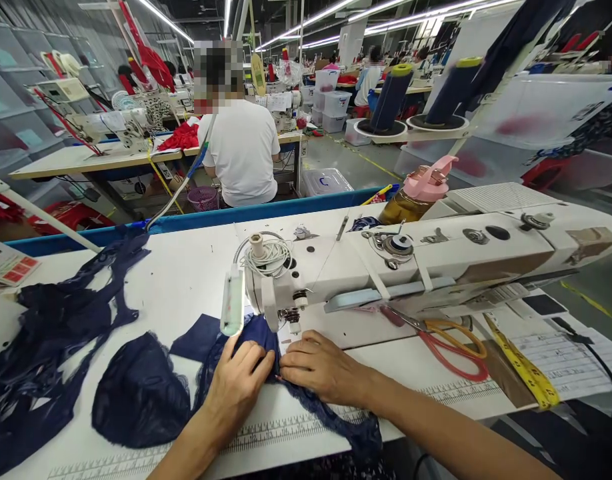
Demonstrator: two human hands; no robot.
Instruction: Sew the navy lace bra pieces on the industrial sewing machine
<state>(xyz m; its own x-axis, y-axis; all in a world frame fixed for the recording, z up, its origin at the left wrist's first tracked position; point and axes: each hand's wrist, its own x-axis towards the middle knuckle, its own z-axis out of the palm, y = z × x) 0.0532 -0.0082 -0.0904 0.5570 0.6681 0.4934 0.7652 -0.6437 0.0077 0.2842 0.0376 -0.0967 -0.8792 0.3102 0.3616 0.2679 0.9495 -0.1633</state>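
Note:
A piece of navy lace bra fabric (259,333) lies under the head of a white sewing machine (331,267), near the needle area (290,317). My left hand (241,373) presses on this fabric left of the needle, fingers bent and close together. On the other side, my right hand (321,367) grips the edge of the same fabric with fingers curled. A lace-edged strip (359,433) of it trails from under my right hand to the table's front edge. Just left of my left hand rest a navy bra cup (141,393) and a flat navy piece (196,337).
More navy garment parts (51,320) are heaped at the left. Scissors (456,347) with orange and red handles, a yellow tape measure (526,367) and written sheets (561,350) lie right. Behind the machine stands a pink-lidded bottle (419,190). A person in white (243,147) sits ahead.

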